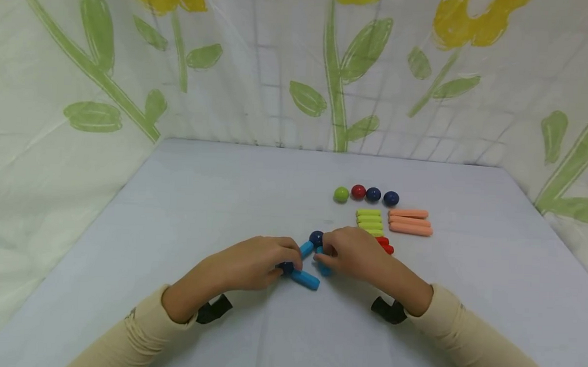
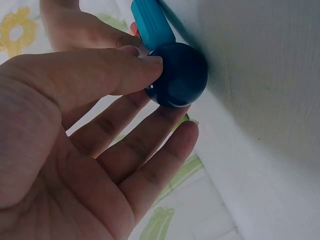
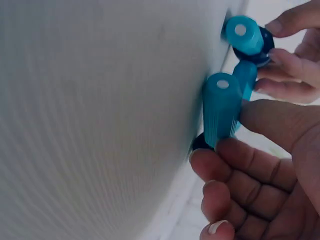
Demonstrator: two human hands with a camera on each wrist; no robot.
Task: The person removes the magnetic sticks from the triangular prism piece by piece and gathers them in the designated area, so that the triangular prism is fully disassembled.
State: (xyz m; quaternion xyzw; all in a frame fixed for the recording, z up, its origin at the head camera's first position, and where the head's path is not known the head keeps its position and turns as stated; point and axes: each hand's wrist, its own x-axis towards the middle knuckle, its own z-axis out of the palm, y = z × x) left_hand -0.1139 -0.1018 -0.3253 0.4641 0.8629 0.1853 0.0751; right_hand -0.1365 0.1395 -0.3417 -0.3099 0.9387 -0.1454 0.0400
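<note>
Three blue ridged rods and two dark blue balls are joined in a bent chain on the table. My left hand (image 1: 252,263) pinches the nearer dark blue ball (image 2: 180,75) between thumb and fingers. From that ball one rod (image 1: 305,279) points toward the right front, and another rod (image 1: 307,249) runs to the farther ball (image 1: 316,238). My right hand (image 1: 352,253) holds the third rod (image 3: 220,110) with thumb and forefinger, its far end at the farther ball. A small pale disc shows at this rod's free end.
Behind the hands, a green ball (image 1: 341,194), a red ball (image 1: 358,191) and two dark blue balls (image 1: 391,198) stand in a row. Lime rods (image 1: 369,219) and orange rods (image 1: 409,222) lie nearer, with red rods (image 1: 387,246) partly behind my right hand. A flowered curtain (image 1: 259,69) hangs behind the table.
</note>
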